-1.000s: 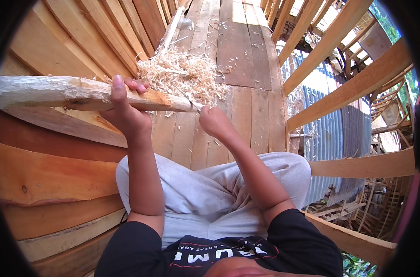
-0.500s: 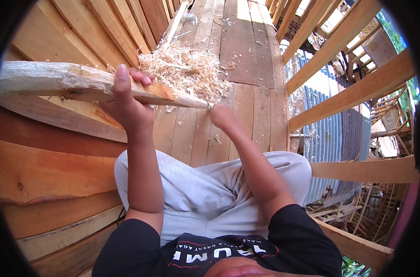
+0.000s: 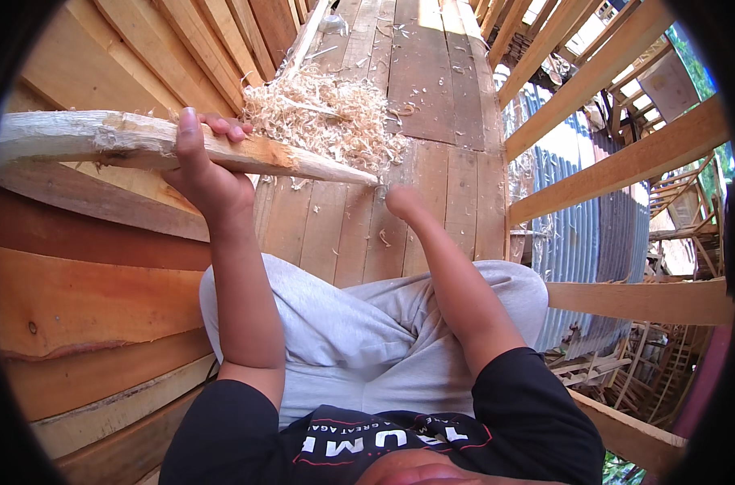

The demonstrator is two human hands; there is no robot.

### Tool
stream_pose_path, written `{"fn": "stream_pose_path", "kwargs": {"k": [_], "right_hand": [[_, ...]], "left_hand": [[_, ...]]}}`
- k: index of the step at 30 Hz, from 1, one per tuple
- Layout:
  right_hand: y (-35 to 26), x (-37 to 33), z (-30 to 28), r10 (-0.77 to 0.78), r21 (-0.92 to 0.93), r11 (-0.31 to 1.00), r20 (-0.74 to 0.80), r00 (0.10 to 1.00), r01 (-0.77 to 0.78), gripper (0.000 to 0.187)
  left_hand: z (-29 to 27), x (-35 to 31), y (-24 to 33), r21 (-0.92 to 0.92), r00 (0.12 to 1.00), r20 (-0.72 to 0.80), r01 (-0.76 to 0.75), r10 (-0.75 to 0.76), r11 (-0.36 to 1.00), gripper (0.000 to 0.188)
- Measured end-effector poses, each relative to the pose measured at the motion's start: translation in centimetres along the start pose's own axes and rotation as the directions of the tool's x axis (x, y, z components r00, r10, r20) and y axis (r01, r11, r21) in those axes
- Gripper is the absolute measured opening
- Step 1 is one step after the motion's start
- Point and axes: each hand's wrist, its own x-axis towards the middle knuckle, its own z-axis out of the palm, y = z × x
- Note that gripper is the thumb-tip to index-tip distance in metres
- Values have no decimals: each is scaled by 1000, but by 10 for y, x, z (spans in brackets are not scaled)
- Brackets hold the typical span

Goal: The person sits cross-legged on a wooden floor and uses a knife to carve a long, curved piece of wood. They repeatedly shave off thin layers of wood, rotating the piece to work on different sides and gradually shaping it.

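We are holding a long, peeled wooden pole across the left half of the view, its thick, rough end reaching toward the dark left rim and its narrow, pointed end lying just short of the middle. Our left hand is wrapping around the pole's shaft, the thumb lying along the near side and the fingertips curling over from the far side. Our right hand is hovering just beyond the pointed tip, showing us mainly its back; its fingers are facing away, so we cannot tell whether they are pinching anything. A small grey patch is showing between that hand and the tip, too blurred for us to name. Beyond the pole, a heap of pale, curly shavings is covering part of the plank floor, and loose curls are lying scattered around it. On our left, broad wooden boards are running alongside us; on our right, spaced wooden bars are standing before grey corrugated sheets. We are sitting with our legs folded, wearing light grey trousers and a black shirt.
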Motion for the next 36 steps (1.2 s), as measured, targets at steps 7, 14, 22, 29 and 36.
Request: {"fn": "stream_pose_path", "kwargs": {"k": [7,14,22,29,36], "right_hand": [[-104,-95,-89,-39,329,943,-62,997,58,42],[-68,-53,-63,117,413,893,174,978,-180,44],[-31,-29,-3,55,211,977,-116,992,-29,42],[-122,-126,-80,-128,475,853,-208,970,215,36],[-21,-36,6,127,392,915,-50,991,-97,49]], "left_hand": [[-6,-7,7,78,1000,5,-15,15,997,28],[4,-6,4,59,1000,-23,1,0,998,28],[11,-11,1,-20,996,55,-72,73,997,21],[10,-12,5,113,998,17,-61,60,992,24],[4,1,4,-44,994,-93,-56,52,997,24]]}}
